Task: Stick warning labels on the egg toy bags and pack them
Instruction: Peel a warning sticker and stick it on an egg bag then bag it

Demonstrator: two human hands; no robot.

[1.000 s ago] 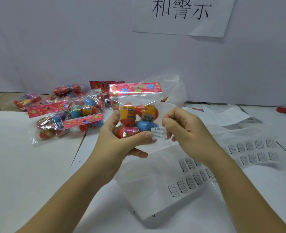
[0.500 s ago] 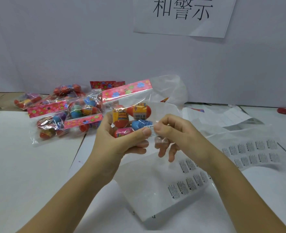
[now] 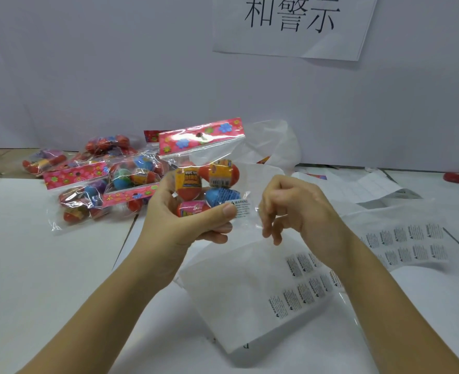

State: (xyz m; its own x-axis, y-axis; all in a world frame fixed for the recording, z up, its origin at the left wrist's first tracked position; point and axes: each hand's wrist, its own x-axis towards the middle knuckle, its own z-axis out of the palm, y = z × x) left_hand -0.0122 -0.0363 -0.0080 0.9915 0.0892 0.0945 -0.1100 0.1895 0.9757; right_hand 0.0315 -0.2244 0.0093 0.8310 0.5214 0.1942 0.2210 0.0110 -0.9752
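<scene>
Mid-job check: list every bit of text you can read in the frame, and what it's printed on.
"和警示": paper sign on the wall.
"WARNING": warning label on the held egg toy bag; fine print unreadable.
"DINO": wrapper of an egg in that bag; rest blurred.
"WARNING", sideways: stickers on the near label sheet; fine print unreadable.
Far label sheet: too small to read.

Glossy clear plastic egg toy bag (image 3: 217,160), matt white paper label sheet (image 3: 239,287).
</scene>
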